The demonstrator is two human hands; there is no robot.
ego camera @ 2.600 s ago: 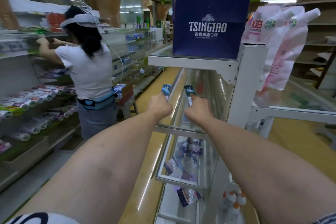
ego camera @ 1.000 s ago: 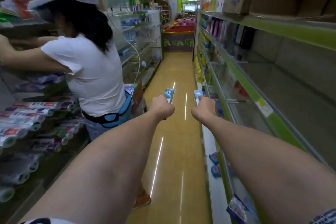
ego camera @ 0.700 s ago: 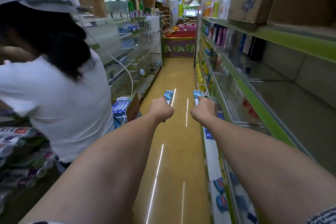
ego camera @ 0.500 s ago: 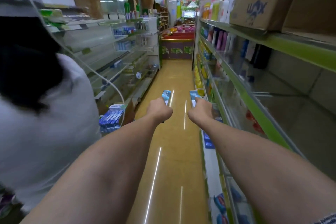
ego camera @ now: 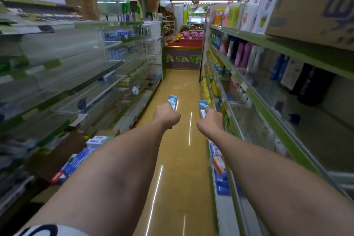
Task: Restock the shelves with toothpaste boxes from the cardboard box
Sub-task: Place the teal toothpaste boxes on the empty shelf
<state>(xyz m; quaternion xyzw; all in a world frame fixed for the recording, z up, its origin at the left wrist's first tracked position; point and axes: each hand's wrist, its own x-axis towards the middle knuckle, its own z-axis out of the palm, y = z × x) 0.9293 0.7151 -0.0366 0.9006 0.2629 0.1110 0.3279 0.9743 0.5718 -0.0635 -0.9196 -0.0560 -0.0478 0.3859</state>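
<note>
Left hand (ego camera: 166, 114): my fist wrapped around one toothpaste box (ego camera: 172, 101), end pointing to 12 o'clock.
Right hand (ego camera: 210, 120): clenched on a second box (ego camera: 202, 107), same way.
Why: one per hand, upright, ready to slot in.
Cardboard box (ego camera: 63, 151): at 9 o'clock, low, holding more stock.
Shelves (ego camera: 80, 82): gaps at 10 o'clock.

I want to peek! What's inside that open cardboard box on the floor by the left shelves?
The cardboard box holds blue and white toothpaste boxes lying in a stack. The left forearm covers their right ends, and anything underneath them is hidden.
</note>
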